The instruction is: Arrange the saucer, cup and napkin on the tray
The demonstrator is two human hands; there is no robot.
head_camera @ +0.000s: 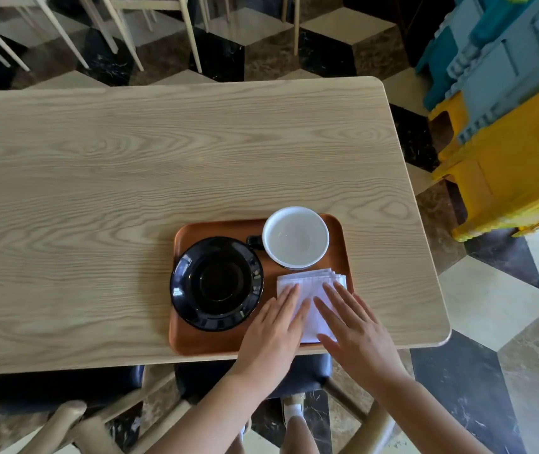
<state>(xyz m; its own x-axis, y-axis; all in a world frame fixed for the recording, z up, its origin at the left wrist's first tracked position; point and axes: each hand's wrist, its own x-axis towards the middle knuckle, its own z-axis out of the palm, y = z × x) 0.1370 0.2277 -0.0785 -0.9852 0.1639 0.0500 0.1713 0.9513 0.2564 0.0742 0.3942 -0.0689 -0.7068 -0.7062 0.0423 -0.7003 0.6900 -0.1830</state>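
Note:
An orange-brown tray (222, 342) lies at the near edge of the wooden table. On its left half sits a glossy black saucer (217, 283). At its far right corner stands an empty cup (296, 237), white inside, with a dark handle pointing left. A folded white napkin (310, 283) lies on the tray's near right part, just in front of the cup. My left hand (273, 335) and my right hand (355, 332) both rest flat on the napkin, fingers straight and slightly apart, covering its near half.
The light wooden table (130, 165) stretches far and left of the tray. Dark-seated chairs (65, 391) stand under its near edge, pale chair legs beyond the far edge. Stacked blue and yellow plastic crates (507, 126) stand to the right on the patterned floor.

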